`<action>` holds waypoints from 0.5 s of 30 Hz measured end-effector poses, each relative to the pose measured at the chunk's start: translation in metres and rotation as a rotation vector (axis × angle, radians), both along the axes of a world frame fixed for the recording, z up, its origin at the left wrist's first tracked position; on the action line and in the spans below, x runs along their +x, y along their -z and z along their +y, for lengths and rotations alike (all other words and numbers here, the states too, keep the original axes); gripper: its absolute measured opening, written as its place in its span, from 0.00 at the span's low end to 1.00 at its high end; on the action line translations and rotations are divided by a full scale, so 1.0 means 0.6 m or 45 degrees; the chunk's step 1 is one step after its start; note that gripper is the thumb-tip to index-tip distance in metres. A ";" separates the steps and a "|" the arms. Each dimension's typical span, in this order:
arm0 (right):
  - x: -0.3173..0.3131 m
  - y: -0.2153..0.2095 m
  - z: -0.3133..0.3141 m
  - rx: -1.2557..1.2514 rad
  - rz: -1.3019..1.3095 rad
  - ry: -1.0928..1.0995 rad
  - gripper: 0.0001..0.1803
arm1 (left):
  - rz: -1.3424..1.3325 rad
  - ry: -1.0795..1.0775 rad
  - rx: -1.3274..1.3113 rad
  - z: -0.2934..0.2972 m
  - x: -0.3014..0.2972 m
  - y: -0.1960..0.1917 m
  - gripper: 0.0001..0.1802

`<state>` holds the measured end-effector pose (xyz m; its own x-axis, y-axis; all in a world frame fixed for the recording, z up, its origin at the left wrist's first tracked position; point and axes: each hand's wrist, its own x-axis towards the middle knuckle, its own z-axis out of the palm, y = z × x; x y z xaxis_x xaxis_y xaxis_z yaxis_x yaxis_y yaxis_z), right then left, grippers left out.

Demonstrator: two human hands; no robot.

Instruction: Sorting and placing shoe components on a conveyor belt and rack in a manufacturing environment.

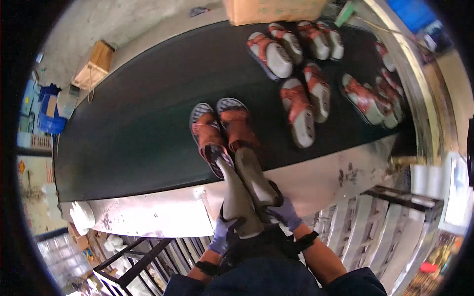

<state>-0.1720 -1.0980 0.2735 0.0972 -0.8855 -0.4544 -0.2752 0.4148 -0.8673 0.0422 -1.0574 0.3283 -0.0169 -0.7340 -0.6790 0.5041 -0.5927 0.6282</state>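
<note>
My left hand point(228, 228), in a pale lilac glove with dark fingertips, grips the heel end of a grey shoe last point(235, 197). Its narrow toe end lies over the heel of the left reddish-brown sandal point(206, 129). My right hand point(283, 211), gloved alike, is closed round a second grey shoe last point(255, 175). That last's front end reaches the rear strap of the right sandal point(236, 121) and hides its heel. Both sandals lie side by side on the black belt, toes pointing away from me, with checkered insoles showing at the front.
Several similar sandals point(297, 111) with pale lasts in them stand on the black conveyor belt point(133, 133) to the right. A cardboard box point(276, 11) is at the far side. A metal edge point(153, 212) runs along the near side, with black racks point(143, 261) below.
</note>
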 end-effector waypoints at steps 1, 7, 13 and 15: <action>-0.051 -0.011 0.023 0.119 -0.222 0.032 0.42 | 0.101 0.029 0.035 0.020 -0.020 -0.001 0.42; -0.199 -0.228 0.200 0.023 -0.856 0.657 0.33 | 0.293 0.551 -0.286 0.047 -0.130 -0.067 0.48; -0.377 -0.478 0.392 -0.616 -0.249 1.429 0.26 | 0.308 1.314 -1.164 -0.031 -0.510 -0.270 0.46; -0.465 -0.498 0.474 -0.969 0.901 1.192 0.16 | 0.385 1.471 -1.346 0.001 -0.658 -0.356 0.45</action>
<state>-0.4512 -0.8137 0.5720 -0.7050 -0.5418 0.4576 -0.6297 0.1816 -0.7553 -0.3525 -1.0569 0.5420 -0.9068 -0.3492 0.2363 0.2900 -0.1096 0.9507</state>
